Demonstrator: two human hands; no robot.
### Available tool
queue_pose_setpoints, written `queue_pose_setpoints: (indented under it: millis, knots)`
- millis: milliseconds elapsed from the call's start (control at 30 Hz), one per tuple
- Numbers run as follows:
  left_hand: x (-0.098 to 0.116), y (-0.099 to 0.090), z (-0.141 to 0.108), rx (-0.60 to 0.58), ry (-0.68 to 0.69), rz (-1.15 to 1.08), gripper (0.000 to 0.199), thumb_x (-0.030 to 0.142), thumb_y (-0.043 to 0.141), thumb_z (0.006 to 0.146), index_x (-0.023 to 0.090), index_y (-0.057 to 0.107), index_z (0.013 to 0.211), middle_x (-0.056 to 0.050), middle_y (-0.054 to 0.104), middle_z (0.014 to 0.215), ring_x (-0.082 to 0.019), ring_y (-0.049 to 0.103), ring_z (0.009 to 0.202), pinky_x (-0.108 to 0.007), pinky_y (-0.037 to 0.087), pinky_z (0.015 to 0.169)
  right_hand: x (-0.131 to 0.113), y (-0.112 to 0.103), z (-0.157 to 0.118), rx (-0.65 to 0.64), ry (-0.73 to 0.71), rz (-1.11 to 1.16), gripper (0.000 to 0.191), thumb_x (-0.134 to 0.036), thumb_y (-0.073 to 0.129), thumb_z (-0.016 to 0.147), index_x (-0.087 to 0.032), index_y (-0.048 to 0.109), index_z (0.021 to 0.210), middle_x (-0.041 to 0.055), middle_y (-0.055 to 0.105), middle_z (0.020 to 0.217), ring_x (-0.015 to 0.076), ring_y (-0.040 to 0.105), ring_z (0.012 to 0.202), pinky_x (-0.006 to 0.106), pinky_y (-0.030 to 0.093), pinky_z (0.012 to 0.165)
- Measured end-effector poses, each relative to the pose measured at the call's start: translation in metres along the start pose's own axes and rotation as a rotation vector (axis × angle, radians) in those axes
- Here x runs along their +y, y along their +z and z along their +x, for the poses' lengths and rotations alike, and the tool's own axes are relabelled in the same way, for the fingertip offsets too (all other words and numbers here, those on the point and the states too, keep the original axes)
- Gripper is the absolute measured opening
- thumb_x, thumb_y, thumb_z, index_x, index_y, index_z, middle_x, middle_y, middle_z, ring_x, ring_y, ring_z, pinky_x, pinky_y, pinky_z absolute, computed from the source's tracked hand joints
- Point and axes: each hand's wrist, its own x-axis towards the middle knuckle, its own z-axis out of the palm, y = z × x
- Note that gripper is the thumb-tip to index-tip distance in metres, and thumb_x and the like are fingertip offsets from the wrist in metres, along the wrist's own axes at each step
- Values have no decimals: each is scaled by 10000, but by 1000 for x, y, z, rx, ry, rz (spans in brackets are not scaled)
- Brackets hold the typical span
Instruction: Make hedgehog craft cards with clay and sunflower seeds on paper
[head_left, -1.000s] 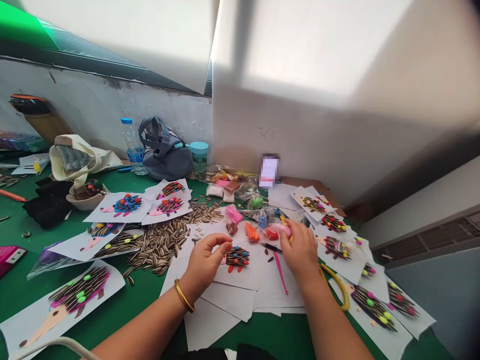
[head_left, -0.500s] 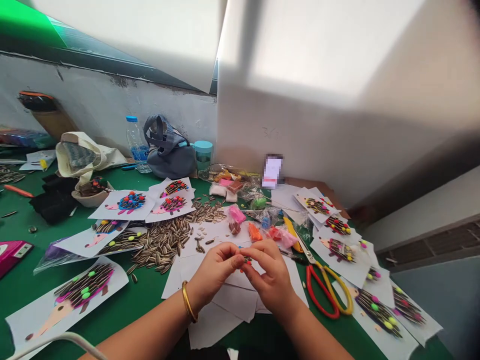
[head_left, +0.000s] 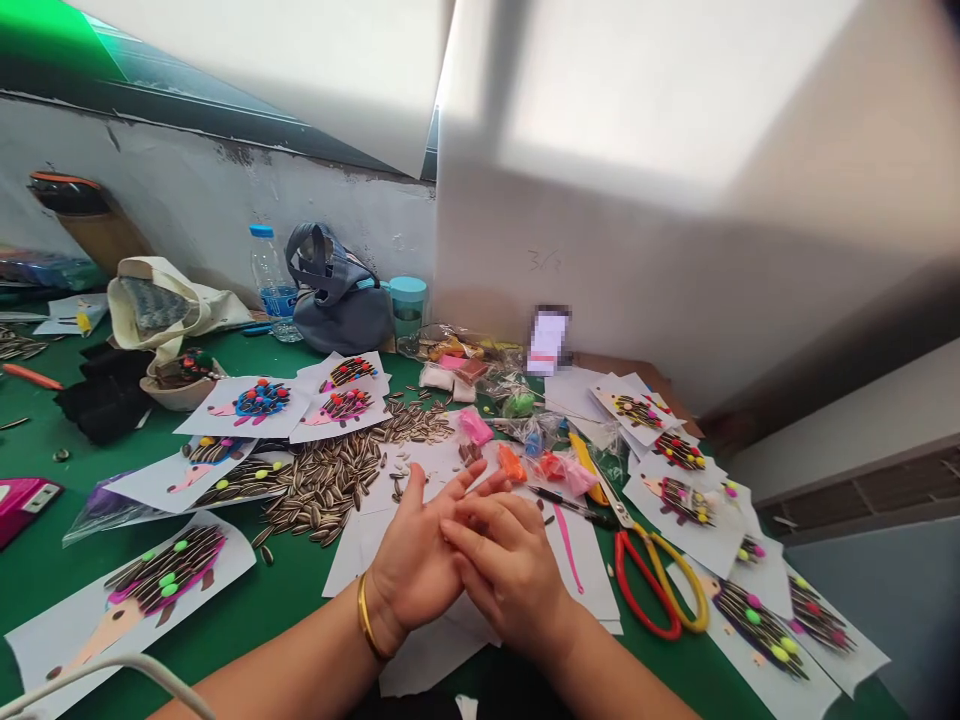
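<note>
My left hand (head_left: pixel 420 560) is turned palm up, its thumb apart and its fingers stretched out. Across that palm, my right hand (head_left: pixel 514 565) presses its bent fingers together; anything between the hands is hidden. Beneath both lie white paper sheets (head_left: pixel 439 660). To the right of my right hand, a sheet bears a thin pink strip (head_left: pixel 568 548). A black pen (head_left: pixel 574 505) lies just beyond, and scissors (head_left: pixel 649 570) with one red and one yellow handle are farther right. Left of my hands spreads a pile of striped sunflower seeds (head_left: pixel 330 485).
Hedgehog pictures made with seeds and coloured dots lie on both sides, one at near left (head_left: pixel 135 600) and several at right (head_left: pixel 675 500). Bagged coloured clay (head_left: pixel 512 462) sits behind my hands. A water bottle (head_left: pixel 271 285), grey-blue bag (head_left: pixel 341 310) and phone (head_left: pixel 548 340) stand along the back.
My hands have gone from pinching a small coloured piece together to the left palm opened upward with the right fingers laid on it. The pink strip and pen now show more fully.
</note>
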Motion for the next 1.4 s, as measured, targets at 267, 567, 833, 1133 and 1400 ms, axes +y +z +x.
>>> queue_pose_setpoints:
  millis: [267, 567, 833, 1133, 1400]
  knots:
    - [6, -6, 0, 33, -1, -132, 736, 765, 220, 879, 230, 554, 1260, -119, 601, 1325, -280, 560, 1241, -486, 433, 1047, 1, 1, -5, -134, -78, -138, 594, -567, 577, 866, -272, 532, 1379, 83, 473, 1479, 340, 396, 1340, 494, 363, 1032]
    - [5, -8, 1, -2, -21, -323, 674, 683, 288, 930, 182, 518, 1318, -137, 589, 1332, -271, 559, 1238, -432, 405, 1069, 5, 0, -3, -74, -127, -211, 523, -633, 458, 918, -300, 617, 1289, 42, 485, 1477, 303, 377, 1373, 442, 343, 1036]
    - [5, -9, 0, -9, -11, -399, 692, 669, 323, 931, 162, 460, 1381, -151, 571, 1358, -276, 556, 1242, -413, 413, 1057, 5, 1, -2, -67, -164, -212, 501, -633, 418, 935, -324, 636, 1262, 16, 484, 1478, 291, 382, 1371, 436, 328, 1045]
    - [7, -8, 0, 1, -6, -391, 693, 671, 306, 934, 156, 457, 1373, -157, 580, 1348, -257, 577, 1214, -386, 437, 1033, 5, 0, -3, -88, -169, -192, 474, -622, 483, 908, -337, 635, 1255, 5, 480, 1481, 300, 375, 1375, 440, 320, 1054]
    - [7, -9, 1, -10, 10, -382, 675, 677, 289, 934, 175, 503, 1332, -143, 572, 1356, -265, 570, 1230, -411, 425, 1050, 5, 0, -2, -71, -162, -162, 420, -588, 463, 931, -339, 667, 1202, -10, 480, 1481, 299, 368, 1378, 446, 317, 1048]
